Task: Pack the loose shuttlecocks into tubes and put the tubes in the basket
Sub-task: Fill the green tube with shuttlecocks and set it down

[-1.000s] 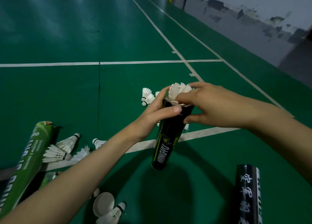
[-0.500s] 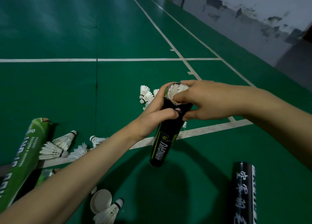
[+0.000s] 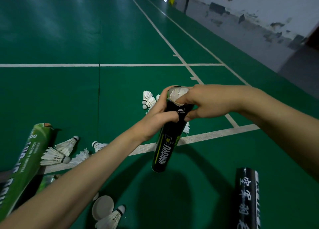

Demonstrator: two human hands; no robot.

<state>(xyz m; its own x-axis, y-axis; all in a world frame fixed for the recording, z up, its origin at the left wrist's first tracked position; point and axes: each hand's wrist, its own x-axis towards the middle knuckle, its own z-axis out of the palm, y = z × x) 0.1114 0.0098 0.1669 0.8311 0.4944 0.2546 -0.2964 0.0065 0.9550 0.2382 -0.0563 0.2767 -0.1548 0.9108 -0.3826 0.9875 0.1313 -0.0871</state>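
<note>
A black tube marked HANGYU (image 3: 165, 147) stands tilted on the green court floor. My left hand (image 3: 158, 118) grips its upper part. My right hand (image 3: 205, 103) is at its mouth, fingers pressing on a white shuttlecock (image 3: 177, 94) whose feathers sit almost level with the rim, thumb against the tube's side. Loose shuttlecocks lie on the floor: two beyond the tube (image 3: 148, 99), several at the left (image 3: 57, 153), one at the bottom (image 3: 112, 218).
A green tube (image 3: 22, 170) lies at the left and a black tube with white script (image 3: 246, 197) at the lower right. A round white cap (image 3: 102, 207) lies near the bottom. A grey wall (image 3: 259, 15) runs along the right side.
The shuttlecock has gone down into the tube: a second ago its feathers stood well above the rim, now only their tips show. My right hand has followed it down.
</note>
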